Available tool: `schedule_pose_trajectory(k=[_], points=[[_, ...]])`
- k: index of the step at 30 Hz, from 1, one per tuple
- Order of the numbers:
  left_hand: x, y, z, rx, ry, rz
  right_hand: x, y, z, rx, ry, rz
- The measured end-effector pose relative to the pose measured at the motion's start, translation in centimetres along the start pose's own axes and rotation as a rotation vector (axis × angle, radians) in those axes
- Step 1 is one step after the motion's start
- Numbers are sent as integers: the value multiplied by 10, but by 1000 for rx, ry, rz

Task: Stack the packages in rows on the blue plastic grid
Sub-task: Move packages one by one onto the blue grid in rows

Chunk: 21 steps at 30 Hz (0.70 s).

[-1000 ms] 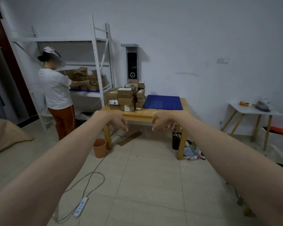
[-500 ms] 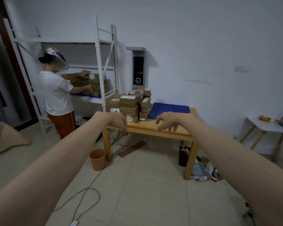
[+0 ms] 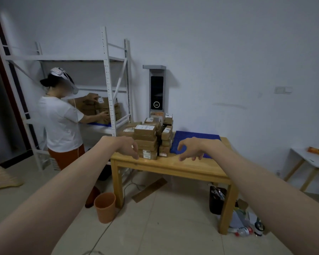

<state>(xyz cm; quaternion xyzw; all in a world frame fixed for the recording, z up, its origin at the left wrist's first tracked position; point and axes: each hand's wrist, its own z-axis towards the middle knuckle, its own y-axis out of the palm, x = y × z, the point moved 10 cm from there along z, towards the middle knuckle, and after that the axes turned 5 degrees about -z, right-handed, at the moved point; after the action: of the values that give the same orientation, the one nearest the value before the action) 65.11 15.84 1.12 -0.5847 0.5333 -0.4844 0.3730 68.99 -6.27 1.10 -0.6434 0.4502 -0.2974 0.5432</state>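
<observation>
Packages [image 3: 145, 138], brown cardboard boxes with white labels, stood piled in uneven stacks on the left half of a wooden table [image 3: 173, 167], none of them on the blue plastic grid [image 3: 197, 138] that lay flat on the right half, just beside the stacks. A white metal shelf rack [image 3: 107, 74] stood against the wall to the left of the table, with more brown boxes [image 3: 98, 107] on its middle shelf. A second person [image 3: 61, 126] in a white shirt and orange trousers stood at the rack with both hands on those boxes. A tall grey device [image 3: 157, 92] with a dark screen stood against the wall behind the stacks. At the far right edge stood a small white side table [image 3: 313, 159] with an orange item on it. An orange bucket [image 3: 105, 207] sat on the tiled floor by the table's left front leg, and a dark bag [image 3: 216, 199] and some bottles lay near the right front leg.

Both bare arms reached forward toward the table. The left hand [image 3: 127, 147] hung palm down in front of the near stack, fingers loosely curled and holding nothing; whether it touched the boxes could not be told. The right hand [image 3: 191, 150] hovered above the tabletop in front of the grid's near edge, fingers spread apart and bent downward, also holding nothing.
</observation>
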Motion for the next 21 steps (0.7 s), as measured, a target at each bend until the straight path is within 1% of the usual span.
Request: schedule_pose_trajectory(k=[6, 11, 21], points=[[-38, -52, 72, 14, 34, 21, -21, -39, 89, 6, 14, -12], [-76, -75, 129, -11, 58, 24, -28, -56, 161, 22, 19, 11], [-126, -43, 272, -109, 96, 97, -14, -27, 292, -80, 37, 23]])
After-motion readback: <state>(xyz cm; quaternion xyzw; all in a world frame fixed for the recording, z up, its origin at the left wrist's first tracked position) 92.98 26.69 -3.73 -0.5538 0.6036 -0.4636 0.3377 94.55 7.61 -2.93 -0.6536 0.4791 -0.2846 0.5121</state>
